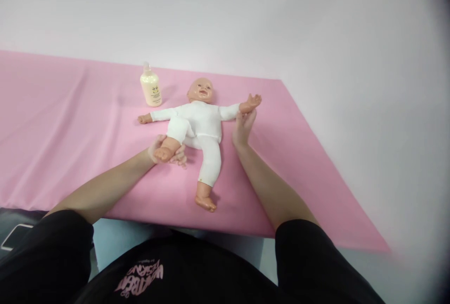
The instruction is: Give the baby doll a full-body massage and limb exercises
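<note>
A baby doll point(204, 119) in a white body suit lies on its back on the pink-covered table, its head toward the far edge and its arms spread. Its leg on the left is bent and raised, and my left hand point(156, 147) is wrapped round that lower leg from beneath, fingertips showing on the right of the foot. My right hand point(243, 128) holds the doll's forearm on the right, near the wrist, with the palm up. The other leg lies straight toward me.
A pale yellow bottle point(151, 89) stands left of the doll's head. The pink table cover point(70, 130) has folds at the left, and its right edge slants toward me. A phone point(16, 237) lies at the lower left, below the table's edge. A white wall stands behind.
</note>
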`<state>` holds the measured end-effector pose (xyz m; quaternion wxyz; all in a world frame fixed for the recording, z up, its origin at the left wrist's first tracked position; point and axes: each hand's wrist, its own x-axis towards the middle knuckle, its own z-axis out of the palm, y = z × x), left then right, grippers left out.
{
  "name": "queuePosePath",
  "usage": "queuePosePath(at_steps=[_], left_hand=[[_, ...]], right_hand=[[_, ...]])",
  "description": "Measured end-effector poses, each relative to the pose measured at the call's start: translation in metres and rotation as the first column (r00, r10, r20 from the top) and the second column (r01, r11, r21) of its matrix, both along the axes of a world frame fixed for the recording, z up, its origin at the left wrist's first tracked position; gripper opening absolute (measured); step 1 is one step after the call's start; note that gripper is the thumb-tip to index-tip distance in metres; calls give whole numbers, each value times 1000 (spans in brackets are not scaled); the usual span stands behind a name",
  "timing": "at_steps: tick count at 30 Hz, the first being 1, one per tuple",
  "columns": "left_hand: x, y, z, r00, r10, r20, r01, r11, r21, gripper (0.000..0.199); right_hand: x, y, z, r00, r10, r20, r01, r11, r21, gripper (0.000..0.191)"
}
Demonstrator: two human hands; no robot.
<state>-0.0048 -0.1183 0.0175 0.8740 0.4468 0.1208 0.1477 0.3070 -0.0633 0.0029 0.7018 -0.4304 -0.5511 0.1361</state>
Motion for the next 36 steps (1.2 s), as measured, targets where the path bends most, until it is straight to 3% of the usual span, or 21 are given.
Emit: queuePosePath(at_steps=[4,9,12,15,18,22,24,26,28,31,34,36], left_hand=[[6,2,9,974,226,-6,-225,964,-143,72],[9,1,12,967,253,-20,-253,953,-167,67],[9,2,10,969,247,-20,-247,959,-139,63],[9,2,8,975,221,-39,-224,967,-119,65],[7,-2,9,993,104,-62,-106,994,-35,67],[-1,-10,12,972,-195,-135,208,974,86,63],[-4,-13,14,966,-146,-213,164,984,72,51],[-5,-13,17,950,-22,-312,29,999,20,36],[-3,-11,23,915,-29,-401,12,999,-46,30],[3,-11,33,854,-246,-459,250,967,-53,35],[6,-12,39,813,-310,-493,424,896,136,41],[5,-14,38,806,-301,-510,483,833,271,47]], right_hand=[[-17,-14,3,959,61,277,-79,996,52,55],[-23,-23,2,725,140,674,-182,983,-8,43],[-24,-23,2,665,142,734,-189,982,-19,42],[-25,-23,2,700,122,704,-177,984,6,41],[-25,-21,1,824,101,557,-139,990,26,43],[-18,-8,0,969,92,228,-99,995,19,60],[-9,1,-2,994,54,95,-57,998,31,69],[2,8,-4,999,22,-35,-23,1000,-6,72],[12,13,-8,973,17,-231,-48,991,-129,70],[22,18,-13,816,-44,-576,-181,928,-327,69],[24,19,-15,654,-93,-751,-260,904,-338,64],[23,19,-15,633,-84,-769,-251,918,-307,64]])
